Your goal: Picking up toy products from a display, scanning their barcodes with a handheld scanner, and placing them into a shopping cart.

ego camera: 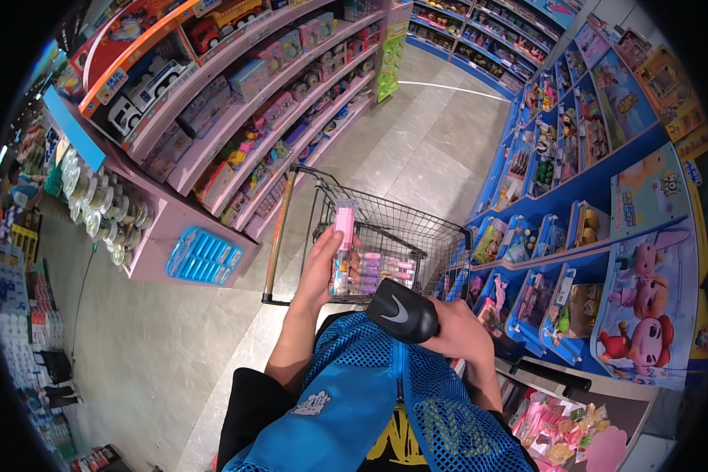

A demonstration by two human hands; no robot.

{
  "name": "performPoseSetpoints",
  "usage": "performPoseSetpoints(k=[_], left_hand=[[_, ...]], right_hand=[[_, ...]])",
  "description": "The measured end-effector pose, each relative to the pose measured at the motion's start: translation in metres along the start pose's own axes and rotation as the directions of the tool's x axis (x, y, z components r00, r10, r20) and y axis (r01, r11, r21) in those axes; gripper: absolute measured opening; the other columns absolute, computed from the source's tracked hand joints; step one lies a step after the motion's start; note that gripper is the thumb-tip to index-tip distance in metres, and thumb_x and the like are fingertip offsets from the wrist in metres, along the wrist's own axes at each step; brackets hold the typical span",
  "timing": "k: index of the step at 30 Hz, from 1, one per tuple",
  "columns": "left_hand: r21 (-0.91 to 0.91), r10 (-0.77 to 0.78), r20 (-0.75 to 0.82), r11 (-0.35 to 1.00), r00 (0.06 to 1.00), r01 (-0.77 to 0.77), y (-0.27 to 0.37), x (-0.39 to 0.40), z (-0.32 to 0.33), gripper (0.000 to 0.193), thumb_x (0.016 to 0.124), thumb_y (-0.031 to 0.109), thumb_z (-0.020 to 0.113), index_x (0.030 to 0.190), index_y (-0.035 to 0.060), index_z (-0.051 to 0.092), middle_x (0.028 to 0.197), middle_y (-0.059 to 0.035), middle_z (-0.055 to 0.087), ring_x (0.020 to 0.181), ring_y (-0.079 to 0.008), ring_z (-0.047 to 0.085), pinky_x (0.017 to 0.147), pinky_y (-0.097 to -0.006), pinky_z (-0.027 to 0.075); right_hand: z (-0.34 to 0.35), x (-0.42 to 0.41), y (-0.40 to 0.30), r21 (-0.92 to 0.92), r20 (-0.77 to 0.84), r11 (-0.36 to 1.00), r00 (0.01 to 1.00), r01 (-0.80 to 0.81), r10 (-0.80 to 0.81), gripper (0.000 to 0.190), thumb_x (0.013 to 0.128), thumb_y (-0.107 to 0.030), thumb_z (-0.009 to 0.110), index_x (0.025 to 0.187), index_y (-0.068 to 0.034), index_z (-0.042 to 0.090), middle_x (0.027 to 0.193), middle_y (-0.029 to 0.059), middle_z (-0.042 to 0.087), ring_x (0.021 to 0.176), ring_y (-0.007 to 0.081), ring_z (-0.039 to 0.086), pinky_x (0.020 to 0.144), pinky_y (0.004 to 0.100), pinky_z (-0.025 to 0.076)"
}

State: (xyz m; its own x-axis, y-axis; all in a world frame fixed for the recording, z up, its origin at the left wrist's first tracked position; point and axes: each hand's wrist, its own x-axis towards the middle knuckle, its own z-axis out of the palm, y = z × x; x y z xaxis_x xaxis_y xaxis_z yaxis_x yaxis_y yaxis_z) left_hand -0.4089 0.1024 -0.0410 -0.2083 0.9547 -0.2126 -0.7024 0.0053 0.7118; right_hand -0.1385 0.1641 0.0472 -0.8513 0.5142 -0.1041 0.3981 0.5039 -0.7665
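Observation:
My left hand [315,268] grips an upright clear plastic tube with a pink top [345,223]; small coloured pieces and a barcode label show in its lower part. In my right hand [463,330] is a black handheld barcode scanner [402,311], its head turned toward the tube but apart from it. Below both hands stands a wire shopping cart [445,236] with a black frame. Several similar pink and purple tubes [383,272] lie in the cart, side by side. My left fingers and the scanner partly cover them.
Pink shelves [271,97] with boxed toys run along the left. Blue shelves and bins [543,259] of small toys stand close on the right. Round clear containers [103,203] hang at the left shelf end. Wrapped candies [557,428] sit at lower right. Tiled floor [436,141] continues ahead.

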Motion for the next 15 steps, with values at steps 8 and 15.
performPoseSetpoints(k=[8, 15], left_hand=[[0.097, 0.041, -0.012, 0.995, 0.999, -0.04, -0.0024, 0.0027, 0.0088, 0.03, 0.107, 0.028, 0.051, 0.119, 0.0005, 0.053, 0.099, -0.0103, 0.062, 0.071, -0.0151, 0.065, 0.053, -0.032, 0.062], [0.113, 0.013, -0.006, 0.994, 1.0, -0.012, -0.0066, 0.0044, 0.0008, 0.031, 0.107, 0.028, 0.051, 0.122, 0.0005, 0.053, 0.102, -0.0114, 0.061, 0.073, -0.0172, 0.065, 0.054, -0.0335, 0.063]], right_hand=[[0.006, 0.0053, 0.004, -0.041, 0.003, 0.998, 0.999, 0.055, -0.054, 0.052, 0.073, -0.026, 0.077, 0.115, 0.0, 0.061, 0.078, 0.0231, 0.068, 0.078, 0.0448, 0.067, 0.07, 0.0495, 0.055], [0.0049, 0.0072, 0.0025, -0.068, 0.034, 0.997, 0.999, 0.042, -0.04, 0.052, 0.074, -0.027, 0.076, 0.115, 0.001, 0.061, 0.077, 0.0235, 0.068, 0.078, 0.045, 0.067, 0.07, 0.0499, 0.055]])
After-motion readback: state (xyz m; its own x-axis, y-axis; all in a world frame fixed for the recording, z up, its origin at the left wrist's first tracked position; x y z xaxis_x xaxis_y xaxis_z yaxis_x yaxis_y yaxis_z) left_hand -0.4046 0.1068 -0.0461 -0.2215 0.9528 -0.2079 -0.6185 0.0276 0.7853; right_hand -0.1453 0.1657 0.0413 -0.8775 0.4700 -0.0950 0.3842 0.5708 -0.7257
